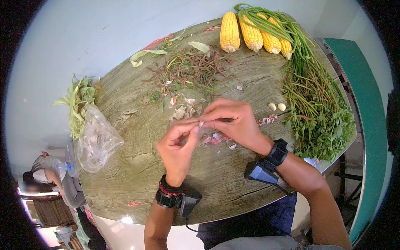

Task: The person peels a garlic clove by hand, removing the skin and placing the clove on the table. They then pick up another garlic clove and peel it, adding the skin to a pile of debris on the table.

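Over the middle of the wooden table, both hands meet fingertip to fingertip around a small pale garlic clove [201, 123]. My left hand [178, 143] pinches it from the left and my right hand [231, 121] from the right. Just behind the fingers lies a heap of papery garlic skins [183, 111], partly covered by the hands. Two peeled cloves [276, 107] rest side by side to the right of my right hand. More bits of skin [216, 138] lie beneath the hands.
Trimmed brown stems [193, 68] lie at the table's [137, 179] back middle. Several corn cobs [230, 32] and long green beans [271, 27] are at the back right, above leafy greens [316, 121]. A plastic bag [96, 139] and husks [77, 102] sit left. A person [58, 179] is beyond.
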A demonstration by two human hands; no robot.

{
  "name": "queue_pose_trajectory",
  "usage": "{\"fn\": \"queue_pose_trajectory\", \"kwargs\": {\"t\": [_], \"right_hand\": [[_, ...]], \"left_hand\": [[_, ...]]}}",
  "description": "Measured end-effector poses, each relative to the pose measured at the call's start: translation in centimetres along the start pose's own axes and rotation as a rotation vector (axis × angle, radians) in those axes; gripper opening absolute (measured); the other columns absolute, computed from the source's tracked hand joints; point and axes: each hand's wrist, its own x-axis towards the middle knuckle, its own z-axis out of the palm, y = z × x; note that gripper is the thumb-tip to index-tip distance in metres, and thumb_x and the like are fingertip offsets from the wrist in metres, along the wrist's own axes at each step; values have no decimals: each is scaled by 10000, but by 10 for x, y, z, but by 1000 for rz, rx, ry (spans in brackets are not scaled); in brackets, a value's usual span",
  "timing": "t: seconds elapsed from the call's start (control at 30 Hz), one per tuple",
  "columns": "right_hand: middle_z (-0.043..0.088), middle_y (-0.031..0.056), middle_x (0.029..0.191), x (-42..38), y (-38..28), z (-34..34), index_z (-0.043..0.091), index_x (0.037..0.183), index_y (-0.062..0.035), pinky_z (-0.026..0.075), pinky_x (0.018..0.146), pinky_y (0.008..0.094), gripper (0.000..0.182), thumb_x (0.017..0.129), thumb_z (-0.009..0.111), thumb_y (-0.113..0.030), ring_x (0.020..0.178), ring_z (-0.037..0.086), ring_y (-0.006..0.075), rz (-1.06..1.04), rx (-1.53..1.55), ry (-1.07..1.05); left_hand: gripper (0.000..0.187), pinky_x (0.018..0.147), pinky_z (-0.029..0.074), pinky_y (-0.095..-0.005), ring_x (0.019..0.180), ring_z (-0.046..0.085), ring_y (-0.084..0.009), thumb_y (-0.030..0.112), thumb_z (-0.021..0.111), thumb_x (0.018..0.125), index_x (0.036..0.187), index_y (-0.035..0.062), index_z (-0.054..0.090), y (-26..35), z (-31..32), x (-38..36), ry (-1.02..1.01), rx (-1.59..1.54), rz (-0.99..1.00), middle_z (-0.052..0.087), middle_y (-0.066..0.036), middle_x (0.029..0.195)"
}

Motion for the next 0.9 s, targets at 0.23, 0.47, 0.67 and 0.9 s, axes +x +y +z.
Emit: {"fn": "queue_pose_trajectory", "kwargs": {"t": [0.23,0.47,0.67,0.9], "right_hand": [[681,79,873,0,0,0,740,902,-30,491,668,254,163,744,742,5,789,637,137,-1,7,-3],[684,81,873,0,1,0,738,898,-23,496,678,256,157,746,744,11,798,637,136,22,44,-9],[685,84,879,0,2,0,736,900,-18,497,687,255,160,747,739,28,801,636,138,21,49,2],[683,86,882,0,-2,-1,737,900,-17,490,680,249,167,737,742,22,795,633,134,56,65,-32]], "left_hand": [[99,719,490,-215,837,605,-91,-72,631,853,931,-29,674,-1,-1,0,-11,63,42,670,-101,1006],[112,767,528,-236,879,634,-121,-82,628,848,944,-41,672,-3,-2,0,-13,26,8,665,-115,1021],[111,788,533,-247,886,639,-131,-78,635,845,941,-43,677,-3,-2,1,-13,39,33,670,-114,1011],[132,783,531,-246,884,640,-131,-84,639,839,954,-40,684,-4,-5,0,-27,17,1,673,-112,1000]]}}
